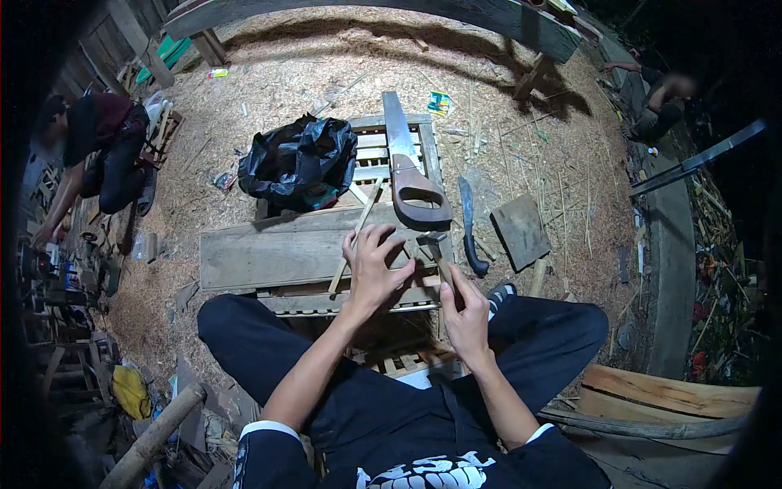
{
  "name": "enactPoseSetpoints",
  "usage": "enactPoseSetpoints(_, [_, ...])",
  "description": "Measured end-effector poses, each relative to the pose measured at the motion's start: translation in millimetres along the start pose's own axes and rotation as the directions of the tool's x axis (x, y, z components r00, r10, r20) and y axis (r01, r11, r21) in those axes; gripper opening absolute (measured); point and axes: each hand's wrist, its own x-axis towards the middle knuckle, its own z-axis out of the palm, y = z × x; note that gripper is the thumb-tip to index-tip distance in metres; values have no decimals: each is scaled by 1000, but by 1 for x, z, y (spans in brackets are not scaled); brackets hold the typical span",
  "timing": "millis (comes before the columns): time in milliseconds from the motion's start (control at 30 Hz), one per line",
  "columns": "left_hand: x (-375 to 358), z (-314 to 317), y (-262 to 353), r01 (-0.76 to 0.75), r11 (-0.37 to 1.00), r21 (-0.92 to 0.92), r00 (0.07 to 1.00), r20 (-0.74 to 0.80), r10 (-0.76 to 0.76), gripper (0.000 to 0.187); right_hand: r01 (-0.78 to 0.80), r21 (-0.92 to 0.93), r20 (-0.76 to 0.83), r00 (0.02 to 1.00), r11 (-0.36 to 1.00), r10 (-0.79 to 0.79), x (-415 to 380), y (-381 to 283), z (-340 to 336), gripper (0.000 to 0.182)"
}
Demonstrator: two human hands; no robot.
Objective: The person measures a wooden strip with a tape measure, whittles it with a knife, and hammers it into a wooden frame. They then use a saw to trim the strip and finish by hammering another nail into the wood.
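My right hand (466, 314) is wrapped round the wooden handle of a small hammer (436, 248), its metal head pointing up and away from me. My left hand (375, 269) hovers over the wooden board (269, 251) with its fingers spread and curved. A thin wooden strip (356, 236) slants across the board beside my left hand. Beyond the hammer, a handsaw (411, 175) lies on a slatted wooden crate (430, 151). A machete with a dark handle (467, 224) rests right of the saw. Small pieces near my left fingertips are too small to tell.
A black plastic bag (300, 163) stands left of the saw. A square wood block (521, 231) lies at the right. One person (106, 151) crouches at far left, another (652, 102) sits at far right. A long beam (366, 10) crosses the back.
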Motion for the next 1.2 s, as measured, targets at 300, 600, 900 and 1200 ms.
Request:
enactPoseSetpoints(300, [-1, -2, 0, -5, 1000, 14, 1000, -1, 5, 40, 34, -4, 8, 999, 999, -34, -2, 5, 5, 38])
enactPoseSetpoints(600, [0, -3, 1, 29, 1000, -5, 999, 34, -28, 41, 67, -56, 27, 997, 996, -66, -3, 9, 4, 39])
enactPoseSetpoints(900, [1, -3, 1, 18, 1000, -9, 999, 28, -18, 41, 105, -62, 37, 994, 993, -102, -4, 17, 12, 41])
enactPoseSetpoints(1200, [3, -3, 2, 16, 1000, 4, 999, 35, -17, 42, 155, -26, 4, 988, 988, -155, -5, 14, 13, 40])
